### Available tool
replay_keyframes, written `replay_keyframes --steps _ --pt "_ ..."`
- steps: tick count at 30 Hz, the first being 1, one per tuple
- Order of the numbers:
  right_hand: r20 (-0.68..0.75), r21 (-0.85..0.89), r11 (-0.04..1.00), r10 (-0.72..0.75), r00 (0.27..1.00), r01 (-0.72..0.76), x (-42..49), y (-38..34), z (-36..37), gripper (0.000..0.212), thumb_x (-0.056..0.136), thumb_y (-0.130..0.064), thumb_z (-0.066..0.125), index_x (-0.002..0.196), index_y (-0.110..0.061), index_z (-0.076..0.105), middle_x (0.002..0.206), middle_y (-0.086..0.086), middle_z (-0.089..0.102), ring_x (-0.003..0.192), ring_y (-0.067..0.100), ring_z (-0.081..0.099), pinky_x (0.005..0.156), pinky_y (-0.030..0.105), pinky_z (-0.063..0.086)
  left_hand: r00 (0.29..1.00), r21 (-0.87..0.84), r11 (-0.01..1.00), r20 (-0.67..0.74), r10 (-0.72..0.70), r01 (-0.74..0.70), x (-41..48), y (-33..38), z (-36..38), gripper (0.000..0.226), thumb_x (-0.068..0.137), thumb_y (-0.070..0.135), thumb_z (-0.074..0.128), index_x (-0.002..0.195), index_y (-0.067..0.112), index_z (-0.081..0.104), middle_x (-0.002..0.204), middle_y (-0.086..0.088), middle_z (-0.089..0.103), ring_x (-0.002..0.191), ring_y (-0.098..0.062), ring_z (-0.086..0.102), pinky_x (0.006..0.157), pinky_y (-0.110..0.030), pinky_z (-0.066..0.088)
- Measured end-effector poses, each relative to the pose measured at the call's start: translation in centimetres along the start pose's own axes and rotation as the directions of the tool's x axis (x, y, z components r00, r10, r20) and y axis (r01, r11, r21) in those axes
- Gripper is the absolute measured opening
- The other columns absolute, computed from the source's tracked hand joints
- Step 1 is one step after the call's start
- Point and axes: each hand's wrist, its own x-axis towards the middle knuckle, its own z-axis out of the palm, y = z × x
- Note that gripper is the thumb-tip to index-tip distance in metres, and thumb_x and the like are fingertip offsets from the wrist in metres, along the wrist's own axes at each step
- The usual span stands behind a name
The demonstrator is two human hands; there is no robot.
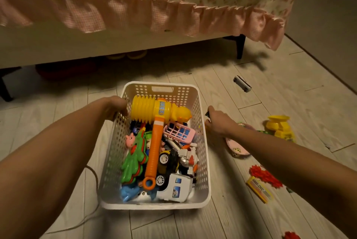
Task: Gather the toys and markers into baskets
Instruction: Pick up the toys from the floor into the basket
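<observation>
A white perforated basket (202, 161) stands on the floor, filled with toys: a yellow and orange hammer (154, 115), a green plastic toy (135, 157), a pink toy cart (178, 132), toy cars and a white truck (175, 188). My left hand (114, 106) grips the basket's left rim. My right hand (217, 123) is just right of the basket, fingers curled round a small dark object (207, 113). Loose on the floor to the right lie a pink toy (236, 147), a yellow toy vehicle (280, 127), red gear pieces (265, 176), a yellow box (259, 191) and a small grey car (242, 83).
A bed with a pink ruffled floral skirt (154, 12) and dark legs (240, 45) stands right behind the basket. Dim shapes lie under it. A thin cable (92, 173) runs along the floor left of the basket. The floor is light wooden planks.
</observation>
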Motion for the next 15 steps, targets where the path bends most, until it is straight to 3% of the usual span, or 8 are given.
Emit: replay_keyframes --steps 4,7,10,13,15 --pt "0.000 -0.050 0.995 -0.083 0.997 0.083 1.0 -0.9 -0.8 0.046 0.093 -0.041 0.057 0.129 -0.018 0.038 0.114 0.011 0.063 0.090 0.025 0.064 0.073 0.036 0.053 0.999 -0.010 1.000 -0.013 -0.029 0.029 -0.1 0.3 0.8 0.039 0.088 -0.007 0.045 0.128 -0.005 0.044 0.117 -0.026 0.058 0.106 -0.042 0.059 0.086 -0.051 0.053" --pt "-0.017 -0.105 0.992 -0.070 0.997 0.068 1.2 -1.1 -2.0 0.043 0.094 -0.036 0.056 0.129 -0.017 0.040 0.111 0.010 0.064 0.085 0.023 0.063 0.068 0.032 0.050 0.999 -0.027 0.999 0.002 -0.041 0.041 0.1 1.2 1.8 0.036 0.090 -0.008 0.041 0.126 -0.007 0.044 0.119 -0.026 0.057 0.110 -0.043 0.057 0.091 -0.053 0.050" --pt "-0.213 0.034 0.999 0.014 0.977 -0.007 1.1 -1.4 -5.0 0.029 0.095 -0.029 0.056 0.117 -0.014 0.045 0.101 0.008 0.063 0.078 0.022 0.058 0.063 0.033 0.046 0.999 -0.029 0.999 0.008 -0.046 0.046 0.2 2.2 2.8 0.039 0.091 -0.006 0.041 0.130 -0.005 0.043 0.120 -0.027 0.056 0.110 -0.044 0.057 0.092 -0.054 0.049" --pt "-0.423 0.197 0.980 0.112 0.899 -0.029 0.5 -2.5 -9.2 0.023 0.098 -0.024 0.045 0.115 -0.009 0.044 0.093 0.010 0.056 0.076 0.025 0.053 0.064 0.033 0.040 0.998 -0.051 0.998 0.035 -0.043 0.045 0.1 2.9 3.5 0.040 0.093 -0.004 0.038 0.133 -0.004 0.037 0.126 -0.028 0.052 0.116 -0.044 0.053 0.087 -0.049 0.048" --pt "-0.443 0.301 0.953 0.130 0.887 0.011 -0.4 -3.7 -11.0 0.024 0.098 -0.028 0.043 0.113 -0.009 0.046 0.093 0.009 0.056 0.077 0.025 0.054 0.065 0.033 0.042 0.998 -0.090 0.995 0.046 -0.049 0.053 0.3 3.0 4.1 0.037 0.093 0.002 0.041 0.130 -0.003 0.040 0.124 -0.027 0.054 0.113 -0.044 0.054 0.089 -0.049 0.049"
